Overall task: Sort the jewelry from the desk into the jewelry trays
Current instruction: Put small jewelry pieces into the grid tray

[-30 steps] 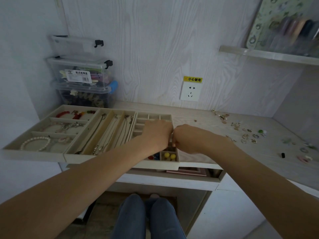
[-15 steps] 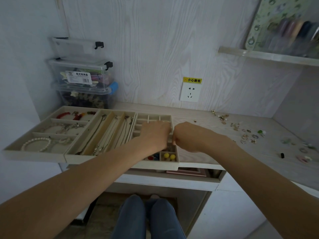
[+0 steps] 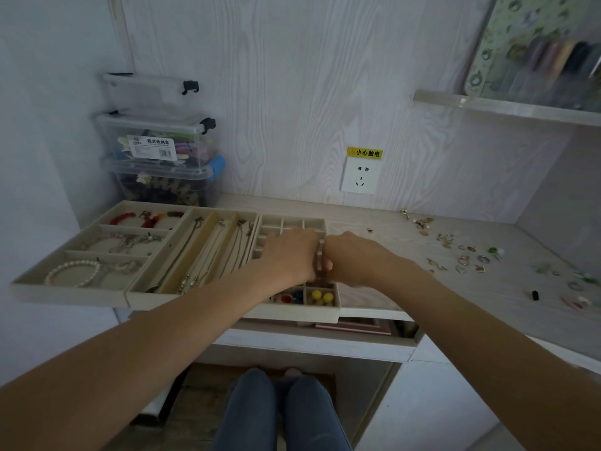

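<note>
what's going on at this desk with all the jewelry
A person is sorting jewelry. Both hands, left hand and right hand, meet over the small-compartment tray; what they hold is hidden. Bracelets fill the left tray and necklaces the middle tray. Loose earrings and rings still lie on the desk.

Three jewelry trays (image 3: 70, 292), three stacked clear storage boxes (image 3: 156, 138), two hands (image 3: 320, 258), one wall socket (image 3: 359, 175).
</note>
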Demonstrator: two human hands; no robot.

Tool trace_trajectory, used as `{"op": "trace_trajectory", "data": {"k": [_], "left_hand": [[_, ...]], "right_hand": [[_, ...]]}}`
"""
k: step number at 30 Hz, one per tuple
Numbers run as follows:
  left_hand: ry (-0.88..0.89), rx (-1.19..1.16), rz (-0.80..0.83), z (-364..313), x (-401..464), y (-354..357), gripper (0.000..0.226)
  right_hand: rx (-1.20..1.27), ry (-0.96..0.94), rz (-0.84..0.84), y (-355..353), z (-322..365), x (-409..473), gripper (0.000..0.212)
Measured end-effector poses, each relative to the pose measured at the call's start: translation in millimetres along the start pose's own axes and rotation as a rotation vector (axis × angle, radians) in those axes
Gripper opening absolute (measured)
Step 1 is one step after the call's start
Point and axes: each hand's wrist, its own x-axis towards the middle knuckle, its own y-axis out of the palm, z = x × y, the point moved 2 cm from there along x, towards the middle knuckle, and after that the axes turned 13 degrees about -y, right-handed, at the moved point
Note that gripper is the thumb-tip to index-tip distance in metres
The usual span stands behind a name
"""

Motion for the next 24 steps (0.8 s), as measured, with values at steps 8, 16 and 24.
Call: {"op": "trace_trajectory", "data": {"k": [8, 16, 24], "left_hand": [[0.0, -0.239, 0.071, 4.6, 6.9, 4.4, 0.011], [-0.06, -0.4, 0.244, -2.1, 14.0, 9.7, 0.024], [-0.112, -0.406, 0.275, -4.9, 15.5, 7.5, 0.026]], "right_hand": [[0.115, 0.07, -0.149, -5.0, -19.9, -4.6, 0.021], [0.287, 0.109, -0.105, 4.6, -23.5, -10.5, 0.027], [0.312, 0.115, -0.097, 5.8, -24.0, -7.0, 0.04]]}}
